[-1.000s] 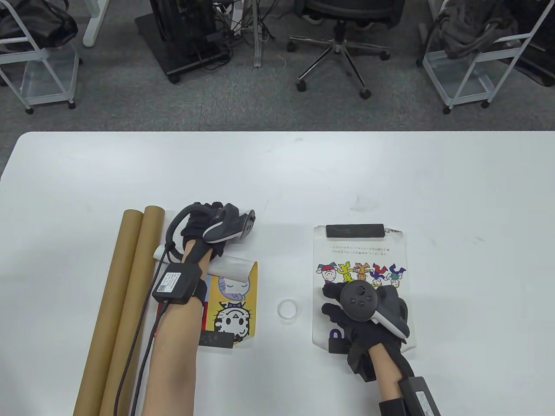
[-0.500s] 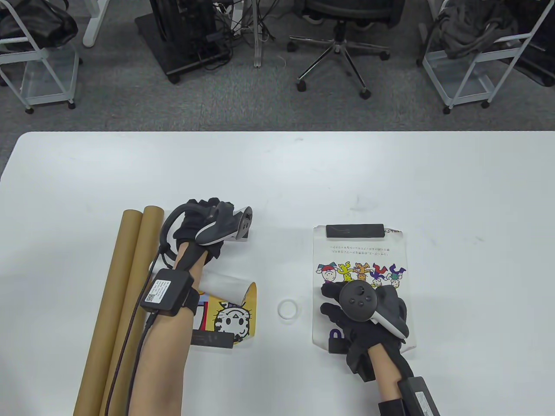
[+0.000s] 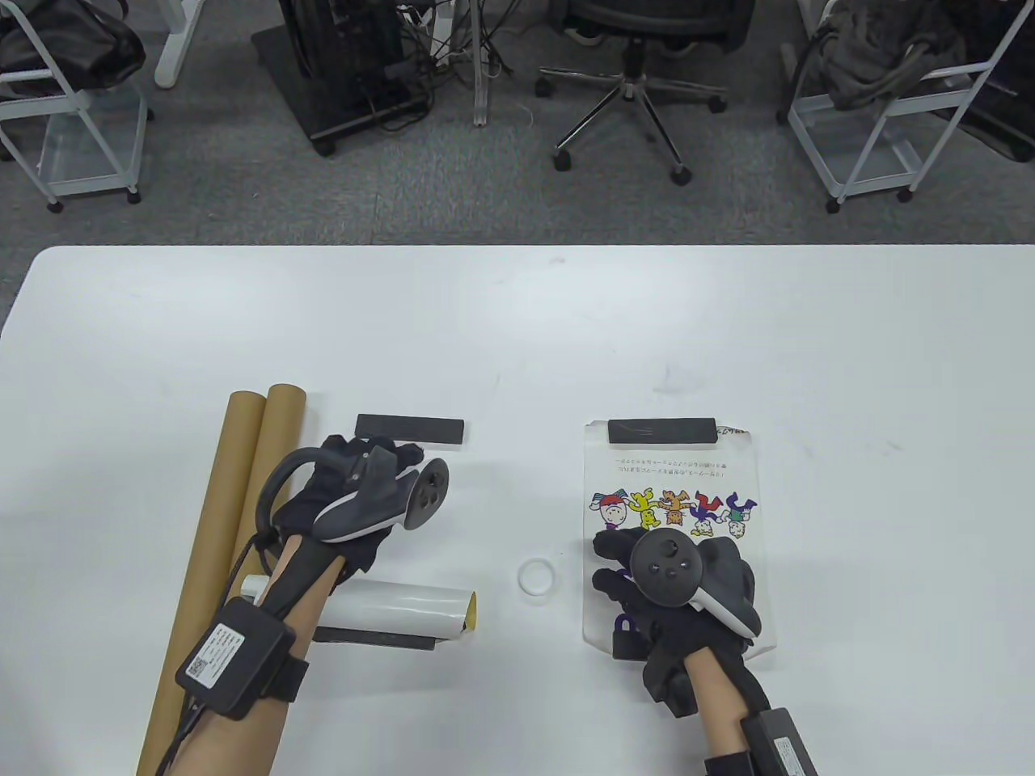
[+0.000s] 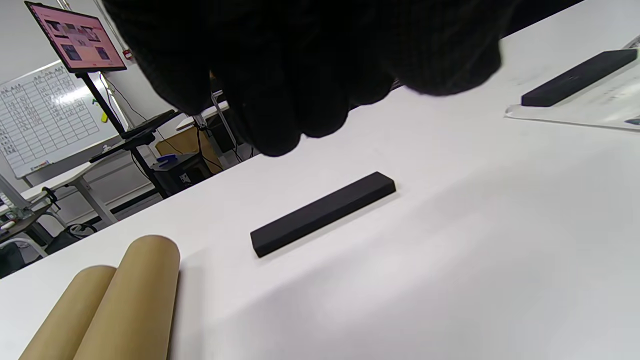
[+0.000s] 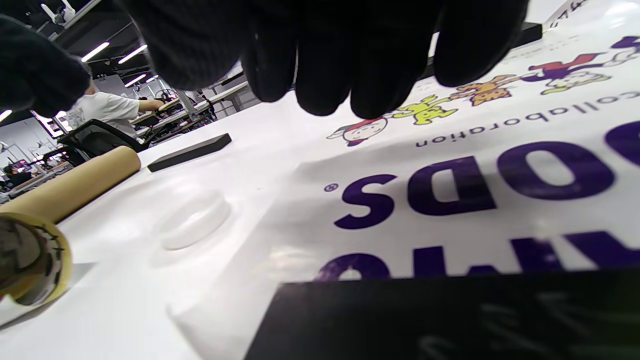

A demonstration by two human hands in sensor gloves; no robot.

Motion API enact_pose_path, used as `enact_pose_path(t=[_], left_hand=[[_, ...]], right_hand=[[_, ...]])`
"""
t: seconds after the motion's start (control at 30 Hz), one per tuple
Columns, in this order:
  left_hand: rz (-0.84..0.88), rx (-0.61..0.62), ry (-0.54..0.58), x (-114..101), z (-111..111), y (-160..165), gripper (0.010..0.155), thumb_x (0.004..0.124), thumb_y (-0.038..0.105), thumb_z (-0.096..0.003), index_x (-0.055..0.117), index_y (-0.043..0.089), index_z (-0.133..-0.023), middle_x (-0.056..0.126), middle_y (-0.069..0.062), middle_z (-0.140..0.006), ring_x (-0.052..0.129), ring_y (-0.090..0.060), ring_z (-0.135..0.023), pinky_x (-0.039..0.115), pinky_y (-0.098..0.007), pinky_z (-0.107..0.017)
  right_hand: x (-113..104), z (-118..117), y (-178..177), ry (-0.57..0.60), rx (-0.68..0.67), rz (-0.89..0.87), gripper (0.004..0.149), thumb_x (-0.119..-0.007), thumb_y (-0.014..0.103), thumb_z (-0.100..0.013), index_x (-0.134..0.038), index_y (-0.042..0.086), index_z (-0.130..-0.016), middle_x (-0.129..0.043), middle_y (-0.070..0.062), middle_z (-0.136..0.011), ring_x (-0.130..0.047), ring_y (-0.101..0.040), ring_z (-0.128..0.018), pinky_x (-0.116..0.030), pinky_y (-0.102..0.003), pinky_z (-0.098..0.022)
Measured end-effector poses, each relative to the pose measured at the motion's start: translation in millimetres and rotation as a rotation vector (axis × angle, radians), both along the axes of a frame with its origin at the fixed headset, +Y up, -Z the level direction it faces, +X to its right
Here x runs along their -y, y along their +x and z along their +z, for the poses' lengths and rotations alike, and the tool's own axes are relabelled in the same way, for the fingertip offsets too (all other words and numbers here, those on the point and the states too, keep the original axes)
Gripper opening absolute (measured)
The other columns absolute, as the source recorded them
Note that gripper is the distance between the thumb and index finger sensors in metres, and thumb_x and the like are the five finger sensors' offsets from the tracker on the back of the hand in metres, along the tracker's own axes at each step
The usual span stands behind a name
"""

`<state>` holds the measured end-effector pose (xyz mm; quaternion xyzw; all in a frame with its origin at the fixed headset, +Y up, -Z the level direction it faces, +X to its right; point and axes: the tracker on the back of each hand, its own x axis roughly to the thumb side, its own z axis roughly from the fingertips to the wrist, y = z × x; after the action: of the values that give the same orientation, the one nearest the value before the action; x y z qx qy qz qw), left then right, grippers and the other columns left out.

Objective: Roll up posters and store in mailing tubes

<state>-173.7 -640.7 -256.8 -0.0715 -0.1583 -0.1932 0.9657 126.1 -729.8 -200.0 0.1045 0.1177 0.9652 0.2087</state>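
My left hand [image 3: 368,477] hovers over bare table with loosely curled fingers [image 4: 300,75] holding nothing. Just beyond it lies a loose black weight bar [image 3: 411,428] [image 4: 322,212]. Nearer to me, the yellow cartoon poster [image 3: 404,606] is curled into a white roll, its open end [image 5: 30,260] facing right, resting against another black bar [image 3: 380,638]. Two brown mailing tubes [image 3: 242,525] [image 4: 125,300] lie side by side at the left. My right hand [image 3: 639,574] is spread on the flat white poster [image 3: 671,477] [image 5: 450,165], which has a bar at its far edge [image 3: 661,431] and one at its near edge [image 3: 627,643].
A white ring [image 3: 537,578] [image 5: 192,220] lies on the table between the two posters. The white table [image 3: 517,323] stretches far beyond the hands. Office chairs, carts and cables stand on the floor past its far edge.
My left hand drew back toward me, leaving the black bar on the table. The yellow poster, freed at its far edge, curled up into a roll against the near bar. The right hand barely moved.
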Motion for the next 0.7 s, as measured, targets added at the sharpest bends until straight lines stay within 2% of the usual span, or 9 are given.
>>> enact_pose_path(t=[0.17, 0.23, 0.27, 0.37, 0.5, 0.7], left_hand=[[0.052, -0.002, -0.050, 1, 28, -16, 0.059, 0.071, 0.050, -0.0491, 0.068, 0.035, -0.107, 0.083, 0.005, -0.108, 0.093, -0.022, -0.096, 0.071, -0.051, -0.080], [0.068, -0.004, -0.080, 1, 38, -21, 0.055, 0.070, 0.050, -0.0496, 0.074, 0.036, -0.102, 0.088, 0.008, -0.103, 0.098, -0.019, -0.091, 0.072, -0.050, -0.080], [0.074, -0.002, -0.119, 1, 43, -23, 0.052, 0.069, 0.051, -0.0501, 0.078, 0.036, -0.099, 0.092, 0.009, -0.099, 0.100, -0.018, -0.087, 0.073, -0.050, -0.079], [0.118, -0.003, -0.222, 5, 56, -25, 0.050, 0.068, 0.051, -0.0513, 0.082, 0.034, -0.096, 0.094, 0.008, -0.096, 0.102, -0.019, -0.084, 0.074, -0.049, -0.079], [0.123, 0.022, -0.308, 9, 71, -21, 0.049, 0.067, 0.052, -0.0520, 0.085, 0.034, -0.094, 0.097, 0.007, -0.093, 0.103, -0.019, -0.082, 0.075, -0.048, -0.078], [0.060, 0.039, -0.508, 21, 85, -14, 0.052, 0.065, 0.055, -0.0534, 0.086, 0.033, -0.095, 0.097, 0.007, -0.096, 0.104, -0.020, -0.085, 0.074, -0.048, -0.079]], right_hand=[[0, 1, -4, 0.004, -0.014, 0.002, 0.056, -0.073, 0.038, -0.052, -0.066, 0.014, -0.102, -0.073, -0.018, -0.107, -0.075, -0.048, -0.093, -0.060, -0.070, -0.068], [-1, 2, -5, 0.006, -0.017, 0.004, 0.055, -0.073, 0.038, -0.053, -0.065, 0.015, -0.102, -0.073, -0.018, -0.107, -0.075, -0.048, -0.093, -0.060, -0.070, -0.068], [0, 2, -5, 0.006, -0.019, 0.004, 0.056, -0.073, 0.038, -0.052, -0.066, 0.014, -0.102, -0.073, -0.018, -0.107, -0.075, -0.048, -0.093, -0.060, -0.070, -0.068], [0, 2, -5, 0.004, -0.019, 0.010, 0.055, -0.072, 0.038, -0.053, -0.066, 0.014, -0.102, -0.073, -0.018, -0.107, -0.075, -0.049, -0.093, -0.060, -0.070, -0.068], [1, 2, -4, -0.004, -0.013, 0.016, 0.055, -0.072, 0.038, -0.053, -0.066, 0.014, -0.102, -0.073, -0.018, -0.107, -0.075, -0.049, -0.092, -0.060, -0.071, -0.068], [0, 3, -4, -0.006, -0.008, 0.023, 0.055, -0.072, 0.038, -0.053, -0.066, 0.014, -0.102, -0.073, -0.018, -0.106, -0.075, -0.049, -0.092, -0.060, -0.070, -0.068]])
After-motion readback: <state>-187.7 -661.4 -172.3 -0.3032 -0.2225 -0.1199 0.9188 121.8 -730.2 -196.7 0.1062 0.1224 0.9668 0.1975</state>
